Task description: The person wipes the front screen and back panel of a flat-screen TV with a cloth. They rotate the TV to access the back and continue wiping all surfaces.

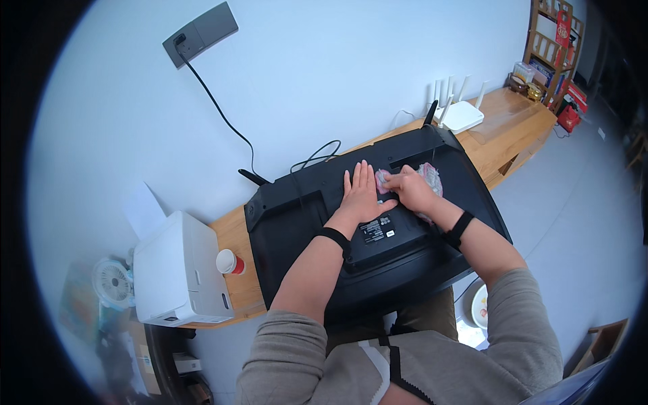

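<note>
A black flat-screen television (293, 238) lies with its back panel upward across a wooden cabinet (240, 288), its near edge close to my body. My left hand (362, 195) rests flat on the back panel with the fingers spread. Just right of it, my right hand (412, 188) presses a pink and white cloth (430, 177) against the panel; part of the cloth is hidden under the hand. Below my left hand is a label (377, 230) with print. Two black stand feet (253, 177) (430, 112) stick out at the far edge.
A white printer (174, 268) and a paper cup (230, 262) stand on the left. A white router (459, 117) with several antennas sits at the right. A power cord (217, 104) runs from the wall socket (200, 34) toward the television. A white bowl (478, 306) is low at the right.
</note>
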Tool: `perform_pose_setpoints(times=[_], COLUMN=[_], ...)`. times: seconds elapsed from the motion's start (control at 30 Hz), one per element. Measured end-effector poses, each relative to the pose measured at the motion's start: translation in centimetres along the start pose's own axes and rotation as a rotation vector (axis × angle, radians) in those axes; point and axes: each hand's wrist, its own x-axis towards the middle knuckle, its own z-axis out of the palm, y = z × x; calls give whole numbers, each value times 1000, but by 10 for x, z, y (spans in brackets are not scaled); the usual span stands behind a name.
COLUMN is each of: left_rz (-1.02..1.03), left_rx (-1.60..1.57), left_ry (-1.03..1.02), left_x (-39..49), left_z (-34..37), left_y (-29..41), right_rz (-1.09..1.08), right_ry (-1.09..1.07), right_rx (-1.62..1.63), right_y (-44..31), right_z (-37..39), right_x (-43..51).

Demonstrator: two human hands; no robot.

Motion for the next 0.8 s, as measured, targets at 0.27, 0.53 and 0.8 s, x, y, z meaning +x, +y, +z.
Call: perform_pose_setpoints(times=[0.27,0.53,0.8], left_rz=[-3,9,8], left_rx=[-40,-54,-36], left_ry=[-18,-14,-18], left_x=[-3,-3,-3], left_z=[-4,-3,-3], left_y=[2,1,2], right_rz=[395,-74,181], right_ry=[-234,763,-222], right_rx=[371,507,-397], right_y=[-12,-19,53], right_z=[-70,-132,-9], right_x=[19,128,87])
